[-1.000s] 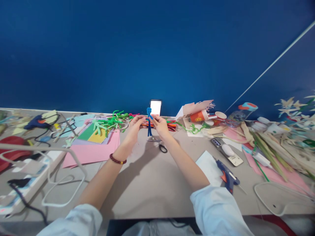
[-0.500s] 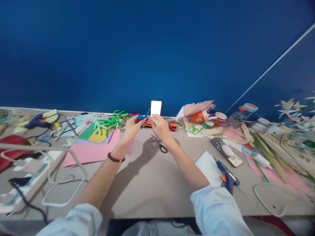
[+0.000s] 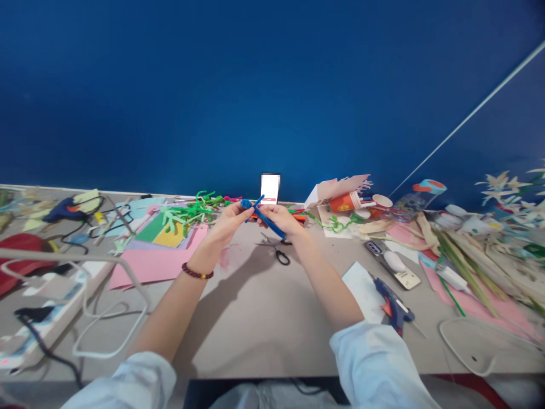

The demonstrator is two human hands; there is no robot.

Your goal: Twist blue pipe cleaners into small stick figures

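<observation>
Above the middle of the table both hands work on blue pipe cleaners (image 3: 273, 226), bent and crossed, with a small coiled lump at the left end. My left hand (image 3: 230, 221) pinches them near that lump. My right hand (image 3: 281, 219) has its fingers closed on the same blue piece, and a length of it slants down across the palm side. Below the hands lies a pair of scissors (image 3: 281, 257) with dark handles, touched by neither hand. Behind them stands a lit phone (image 3: 269, 187). Some fingertips are hidden.
Green pipe cleaners (image 3: 191, 213) lie on coloured paper (image 3: 149, 264) at the left. A power strip (image 3: 51, 318) with cables is nearer. To the right are a glue gun (image 3: 394, 307), another phone (image 3: 406, 277), paper cups (image 3: 344, 202) and dried stems (image 3: 464, 272).
The right hand has turned slightly and moved a little right. More of the blue pipe cleaner now shows, slanting down beneath it. The left wrist has shifted slightly left.
</observation>
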